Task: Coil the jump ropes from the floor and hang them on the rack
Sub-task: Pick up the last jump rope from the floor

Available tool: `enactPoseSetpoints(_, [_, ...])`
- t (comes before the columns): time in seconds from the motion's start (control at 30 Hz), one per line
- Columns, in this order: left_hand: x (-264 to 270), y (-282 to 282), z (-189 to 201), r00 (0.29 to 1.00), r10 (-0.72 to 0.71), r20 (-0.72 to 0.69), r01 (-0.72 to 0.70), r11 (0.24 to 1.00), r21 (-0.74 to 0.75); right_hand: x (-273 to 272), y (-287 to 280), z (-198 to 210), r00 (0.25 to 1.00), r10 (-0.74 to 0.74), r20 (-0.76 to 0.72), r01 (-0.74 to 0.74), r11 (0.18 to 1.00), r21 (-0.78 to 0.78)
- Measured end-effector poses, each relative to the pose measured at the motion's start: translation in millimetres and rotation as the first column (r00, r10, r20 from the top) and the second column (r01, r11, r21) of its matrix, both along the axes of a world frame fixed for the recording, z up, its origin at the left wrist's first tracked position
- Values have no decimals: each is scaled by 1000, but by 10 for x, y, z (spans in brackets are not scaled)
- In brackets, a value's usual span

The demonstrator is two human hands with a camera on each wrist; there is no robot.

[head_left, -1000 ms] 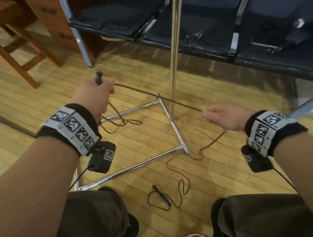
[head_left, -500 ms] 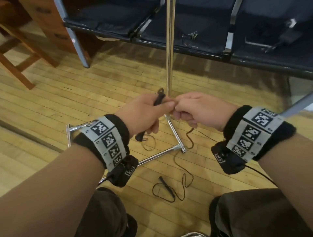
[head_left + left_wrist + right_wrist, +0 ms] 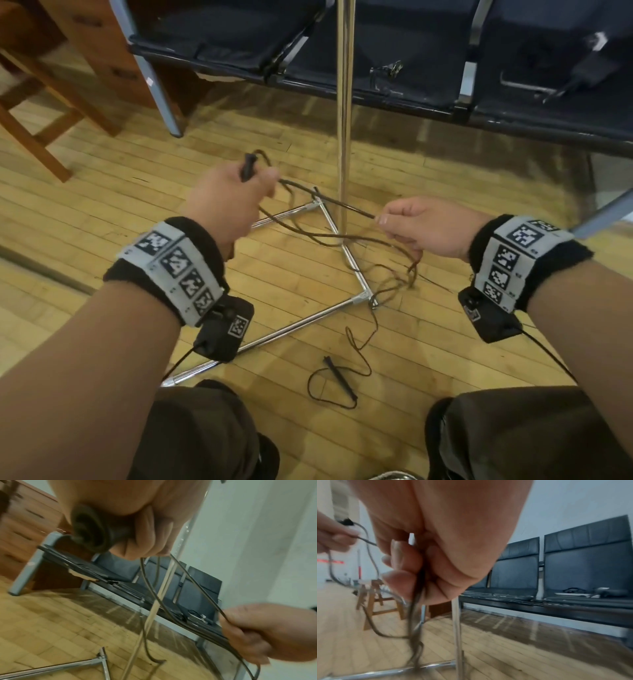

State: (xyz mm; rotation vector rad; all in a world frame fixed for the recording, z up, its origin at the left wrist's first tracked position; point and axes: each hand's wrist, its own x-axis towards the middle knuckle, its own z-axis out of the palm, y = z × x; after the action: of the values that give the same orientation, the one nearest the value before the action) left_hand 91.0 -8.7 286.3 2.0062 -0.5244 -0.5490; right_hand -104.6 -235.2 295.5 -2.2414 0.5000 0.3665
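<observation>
The jump rope (image 3: 329, 202) is stretching as one taut dark strand between the two hands, in front of the rack (image 3: 343, 113), while slacker loops of it are sagging below and trailing down to the wooden floor (image 3: 102, 212). One handle (image 3: 247, 167) is sticking up out of the left hand (image 3: 226, 202); a second handle (image 3: 339, 377) is lying on the floor between the person's knees, with a small loop of cord beside it.

The left hand is hovering raised to the left of the rack's upright pole, its fingers (image 3: 147, 545) curling tightly round the handle and pinning several strands against it. The right hand (image 3: 428, 226) is hanging level with it on the other side of the pole, fingers folded into a fist and clamping the cord, which is running through the fist and dropping out beneath it.

Two handles are showing, two hands, one chrome rack with its base bars on the floor. How many loops are gathered is hard to count: the strands are blurring together in both wrist views. The rack's top is cut off. Behind it a row of dark seats (image 3: 394, 58) is standing, with wooden furniture (image 3: 41, 102) at the left.
</observation>
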Motion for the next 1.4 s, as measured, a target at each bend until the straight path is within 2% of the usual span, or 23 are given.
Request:
enactPoseSetpoints(0.07, [174,139,-14,989,146,0,-146,989,-3,-121,-138,-87,997,-41,-58,37,998,-59])
enactPoseSetpoints(0.17, [428,402,-22,936,351,21,-352,935,42,-351,-342,-203,978,-87,-189,25,952,-306])
enactPoseSetpoints(0.27, [485,543,-86,930,362,67,-368,920,133,-495,-433,-261,942,-133,-309,-13,903,-430])
enactPoseSetpoints(0.33, [373,493,-102,957,258,135,-285,925,252,-429,-358,-207,948,-125,-292,-10,907,-422])
enactPoseSetpoints(0.4, [185,357,-54,976,117,186,-171,935,312,-274,-171,-81,979,-64,-192,-6,939,-343])
enactPoseSetpoints(0.5, [-123,127,88,990,-124,65,108,971,214,3,203,141,999,40,-21,-43,986,-162])
enactPoseSetpoints(0.57, [-320,-17,129,954,-298,-46,301,949,98,152,389,245,997,55,55,-55,998,4])
enactPoseSetpoints(0.63, [-441,-136,114,913,-400,-83,404,914,29,264,473,300,994,12,107,-29,988,152])
enactPoseSetpoints(0.67, [-452,-175,105,906,-409,-105,410,912,-8,302,482,307,992,-10,123,-15,980,199])
enactPoseSetpoints(0.73, [-382,-187,93,913,-379,-149,375,925,-55,329,453,278,991,-11,134,-20,973,228])
enactPoseSetpoints(0.8, [-243,-136,82,941,-316,-123,318,948,-8,305,387,218,994,13,113,-35,979,200])
enactPoseSetpoints(0.93, [-12,9,20,995,-94,-42,95,995,26,167,138,47,999,-40,26,35,985,168])
enactPoseSetpoints(1.0, [148,121,-1,995,103,13,-104,993,59,56,-22,-41,999,-48,-25,48,999,-1])
enactPoseSetpoints(1.07, [337,285,14,960,278,-4,-278,959,51,-114,-197,-133,992,-64,-110,36,971,-237])
enactPoseSetpoints(1.1, [408,367,17,946,325,-22,-323,945,56,-213,-278,-177,985,-92,-149,45,955,-292])
enactPoseSetpoints(1.13, [447,433,5,940,342,-6,-340,937,83,-305,-343,-216,977,-118,-180,59,951,-305])
enactPoseSetpoints(1.2, [438,490,-37,942,304,144,-329,923,202,-407,-379,-250,962,-136,-238,56,947,-316])
enactPoseSetpoints(1.27, [339,435,-44,934,250,255,-315,914,256,-396,-314,-220,959,-105,-263,-1,927,-375])
enactPoseSetpoints(1.33, [210,330,-6,944,208,258,-274,927,257,-302,-192,-137,978,-63,-199,-23,916,-400])
enactPoseSetpoints(1.4, [45,206,47,969,100,225,-157,955,253,-178,-45,-11,996,-28,-81,0,949,-316])
